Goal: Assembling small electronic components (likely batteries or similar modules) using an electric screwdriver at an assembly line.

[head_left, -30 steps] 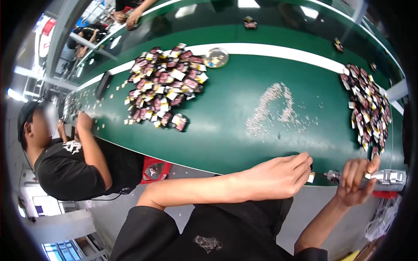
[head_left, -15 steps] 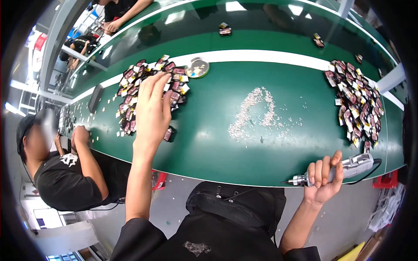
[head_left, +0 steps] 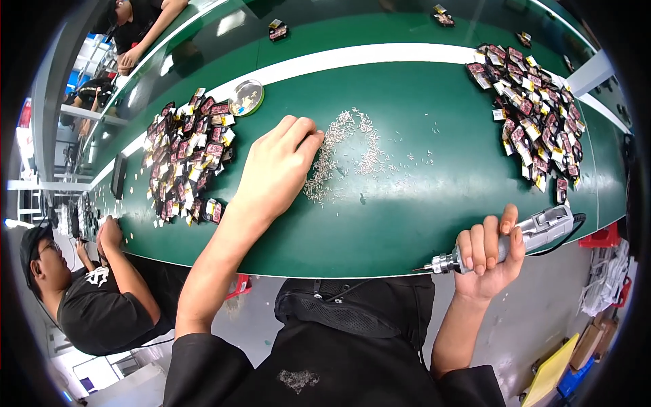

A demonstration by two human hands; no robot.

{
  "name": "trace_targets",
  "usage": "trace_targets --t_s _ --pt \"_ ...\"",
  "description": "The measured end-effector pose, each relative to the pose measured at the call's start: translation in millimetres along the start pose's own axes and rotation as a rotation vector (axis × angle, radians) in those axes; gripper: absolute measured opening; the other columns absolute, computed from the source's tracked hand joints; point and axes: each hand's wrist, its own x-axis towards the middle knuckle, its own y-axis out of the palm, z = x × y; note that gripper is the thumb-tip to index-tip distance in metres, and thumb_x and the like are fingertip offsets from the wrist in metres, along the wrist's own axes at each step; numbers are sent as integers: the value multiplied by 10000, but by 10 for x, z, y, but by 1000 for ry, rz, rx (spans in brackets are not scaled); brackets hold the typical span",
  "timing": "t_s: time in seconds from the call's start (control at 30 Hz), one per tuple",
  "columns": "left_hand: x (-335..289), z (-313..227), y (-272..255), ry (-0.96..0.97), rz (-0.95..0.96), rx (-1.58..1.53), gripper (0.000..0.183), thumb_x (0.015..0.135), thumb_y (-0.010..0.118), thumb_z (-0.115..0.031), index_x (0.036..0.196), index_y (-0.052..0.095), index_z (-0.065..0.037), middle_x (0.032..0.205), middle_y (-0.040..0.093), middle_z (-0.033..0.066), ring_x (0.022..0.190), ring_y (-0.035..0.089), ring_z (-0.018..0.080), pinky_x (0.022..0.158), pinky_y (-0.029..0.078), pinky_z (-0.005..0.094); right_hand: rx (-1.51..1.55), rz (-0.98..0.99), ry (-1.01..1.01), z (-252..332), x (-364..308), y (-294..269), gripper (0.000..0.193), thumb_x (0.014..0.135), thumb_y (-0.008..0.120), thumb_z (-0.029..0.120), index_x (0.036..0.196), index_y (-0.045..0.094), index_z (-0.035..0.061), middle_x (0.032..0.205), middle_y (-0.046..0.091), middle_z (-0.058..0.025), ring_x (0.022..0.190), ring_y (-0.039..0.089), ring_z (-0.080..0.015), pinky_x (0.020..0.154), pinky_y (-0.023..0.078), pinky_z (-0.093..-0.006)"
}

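Grey corded screwdriver (head_left: pixel 539 230) lies inside the right grip (head_left: pixel 489 261).

No lettering or sign can be read.

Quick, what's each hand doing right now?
Left hand: fingers bent, at the tiny parts; whether it is closed or holding any cannot be told.
Right hand: closed around the power screwdriver.

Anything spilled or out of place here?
Possibly the small silvery pieces: they lie loose on the green table, some strewn off to the right, which could be spillage or just how they're kept. No damage is evident.
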Motion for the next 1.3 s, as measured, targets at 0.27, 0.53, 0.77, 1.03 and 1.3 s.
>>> trace_targets --t_s 0.27,0.53,0.77,1.03,1.3 --pt "-20 8 3 -8 -10 -32 193 683 623 23 872 645 -6 880 573 59 818 580 212 685 519 318 -20 38 2 -5 24 12 163 976 423 216 909 417 68 514 356 19 384 341 -78 421 360 -250" --pt "-19 94 17 -28 -79 -119 111 738 636 3 788 539 -13 795 529 93 768 559 257 660 482 362 -3 6 0 -3 -10 24 160 971 421 211 905 437 67 502 353 17 387 342 -86 421 365 -266" --pt "-243 -449 -201 -268 -85 -515 56 843 539 44 805 505 24 758 552 102 656 524 187 617 430 287 -21 -42 -1 4 -15 43 164 970 415 215 907 448 68 506 344 23 395 338 -85 436 364 -265" --pt "-568 -1244 -130 -593 -140 -1681 70 814 622 93 881 617 75 870 616 140 741 581 141 651 467 232 98 102 -94 -58 17 526 175 956 484 217 927 487 45 531 382 24 417 373 -74 474 357 -242" --pt "-677 -1357 -99 -629 -116 -1953 126 906 566 -39 876 609 75 852 603 141 709 545 133 651 454 249 84 123 -111 -121 -49 628 199 954 492 230 923 513 35 537 395 23 430 383 -78 474 360 -244"
